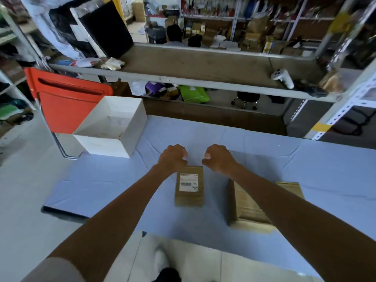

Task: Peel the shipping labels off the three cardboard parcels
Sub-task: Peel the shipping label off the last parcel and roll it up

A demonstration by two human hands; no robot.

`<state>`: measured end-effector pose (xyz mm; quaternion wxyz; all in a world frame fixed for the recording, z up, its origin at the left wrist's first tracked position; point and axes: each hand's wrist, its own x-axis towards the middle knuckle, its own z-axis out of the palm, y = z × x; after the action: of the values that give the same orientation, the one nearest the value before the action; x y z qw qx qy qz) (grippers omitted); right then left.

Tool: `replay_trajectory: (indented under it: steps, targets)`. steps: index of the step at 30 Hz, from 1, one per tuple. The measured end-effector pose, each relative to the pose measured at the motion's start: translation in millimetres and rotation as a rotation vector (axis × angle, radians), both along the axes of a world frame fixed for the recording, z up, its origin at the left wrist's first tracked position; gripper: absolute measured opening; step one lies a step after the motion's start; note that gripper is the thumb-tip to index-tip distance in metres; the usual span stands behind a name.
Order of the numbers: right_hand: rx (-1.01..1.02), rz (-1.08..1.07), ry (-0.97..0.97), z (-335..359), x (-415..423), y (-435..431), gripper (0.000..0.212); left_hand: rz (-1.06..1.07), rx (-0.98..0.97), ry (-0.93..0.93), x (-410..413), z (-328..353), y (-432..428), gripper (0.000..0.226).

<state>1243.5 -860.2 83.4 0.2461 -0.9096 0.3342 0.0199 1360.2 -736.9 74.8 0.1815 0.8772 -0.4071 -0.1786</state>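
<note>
A small cardboard parcel (189, 192) lies on the pale blue table cloth (101, 180), with a white shipping label (188, 182) on its top face. A larger cardboard parcel (247, 208) lies to its right, partly hidden under my right forearm; no label shows on it. My left hand (173, 157) hovers just beyond the small parcel's far left corner, fingers curled and holding nothing. My right hand (218, 157) hovers beyond its far right corner, fingers curled too, nothing in it. Only two parcels are in view.
An open white box (130, 139) stands on the table's far left corner. An orange chair (67, 100) is behind it. A grey shelf rail (183, 80) crosses beyond the table, with a white controller (282, 78) on it. Cluttered shelves and people fill the background.
</note>
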Motion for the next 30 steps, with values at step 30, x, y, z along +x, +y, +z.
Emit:
replay_trajectory:
  steps: [30]
  targets:
    - [0.151, -0.161, 0.112, -39, -13, 16, 0.027, 0.094, 0.017, 0.213, 5, -46, 11, 0.019]
